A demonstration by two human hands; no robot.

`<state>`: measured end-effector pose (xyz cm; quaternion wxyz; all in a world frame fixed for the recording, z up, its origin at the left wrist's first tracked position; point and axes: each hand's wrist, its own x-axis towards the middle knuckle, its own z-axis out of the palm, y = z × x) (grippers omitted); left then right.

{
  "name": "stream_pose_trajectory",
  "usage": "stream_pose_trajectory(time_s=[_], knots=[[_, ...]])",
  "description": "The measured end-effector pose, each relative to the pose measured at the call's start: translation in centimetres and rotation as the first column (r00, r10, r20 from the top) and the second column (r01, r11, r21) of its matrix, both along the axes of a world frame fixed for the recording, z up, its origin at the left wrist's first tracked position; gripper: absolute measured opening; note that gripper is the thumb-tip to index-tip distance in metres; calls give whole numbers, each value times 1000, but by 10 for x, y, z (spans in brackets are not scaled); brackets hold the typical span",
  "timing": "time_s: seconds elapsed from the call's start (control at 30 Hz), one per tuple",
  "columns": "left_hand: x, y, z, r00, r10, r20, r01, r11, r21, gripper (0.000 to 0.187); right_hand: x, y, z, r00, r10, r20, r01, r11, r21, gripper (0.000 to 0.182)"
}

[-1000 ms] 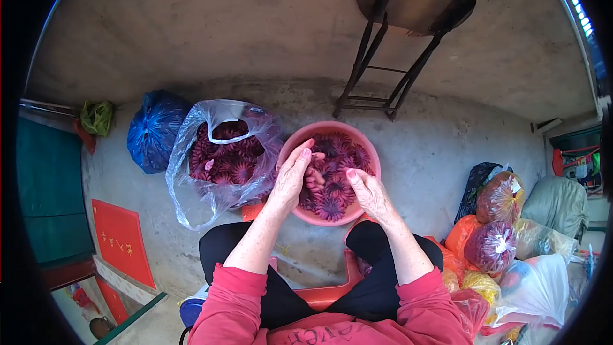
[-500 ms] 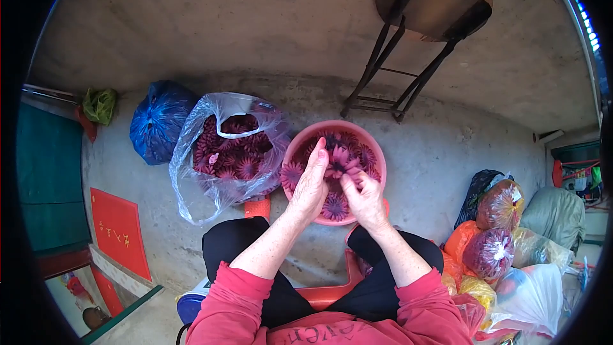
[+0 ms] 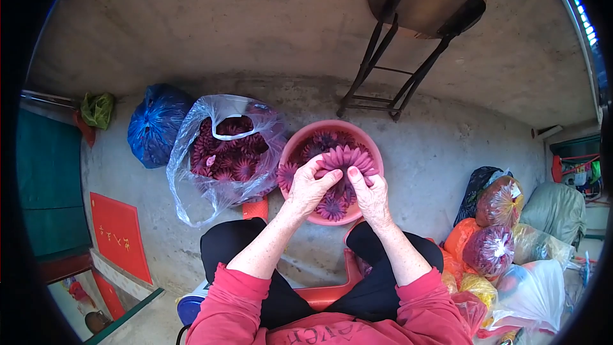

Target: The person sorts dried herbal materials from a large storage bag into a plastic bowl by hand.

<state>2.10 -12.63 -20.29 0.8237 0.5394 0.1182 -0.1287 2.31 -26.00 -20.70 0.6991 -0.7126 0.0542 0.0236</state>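
Note:
Over a pink basin (image 3: pixel 377 153), both hands hold one dark pink petalled flower (image 3: pixel 347 158). My left hand (image 3: pixel 311 185) grips its left side between thumb and fingers. At its lower right edge my right hand (image 3: pixel 370 197) pinches it, thumb pointing up. The fingertips behind the petals are hidden. Several similar dark red flowers (image 3: pixel 332 207) lie in the basin around and below the hands. Left of the basin, an open clear plastic bag (image 3: pixel 217 201) holds many more of these flowers (image 3: pixel 244 168).
A blue bag (image 3: pixel 153 128) stands beyond the clear bag. A folding stool (image 3: pixel 424 0) leans at the wall. Several filled bags (image 3: pixel 488 250) are heaped at the right. A red sheet (image 3: pixel 121 236) lies at the left, and a red seat (image 3: pixel 325 295) shows between the legs.
The right hand has turned thumb-up and the left hand has closed from an upright pose onto the flower's side. The held flower now shows its petals spread wide between both hands.

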Motion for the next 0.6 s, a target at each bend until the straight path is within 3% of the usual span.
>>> stream_pose_trajectory(time_s=[0.07, 0.2, 0.37, 0.6], knots=[[0, -1, -2, 998, 41, 39, -41, 999, 2, 27, 0, 1, 0, 998, -21, 52, 18, 998, 61, 17], [-1, -2, -6, 996, 52, 68, -60, 990, 125, 15, -2, -5, 13, 992, 72, -106, -81, 993, -82, 20], [-4, 0, -4, 994, 98, 37, -104, 969, 224, 12, -4, -10, 18, 969, 50, -243, -88, 985, -148, 23], [-5, -2, 1, 978, 207, 5, -205, 962, 179, 14, -3, -7, 15, 987, 35, -155, -60, 986, -159, 28]])
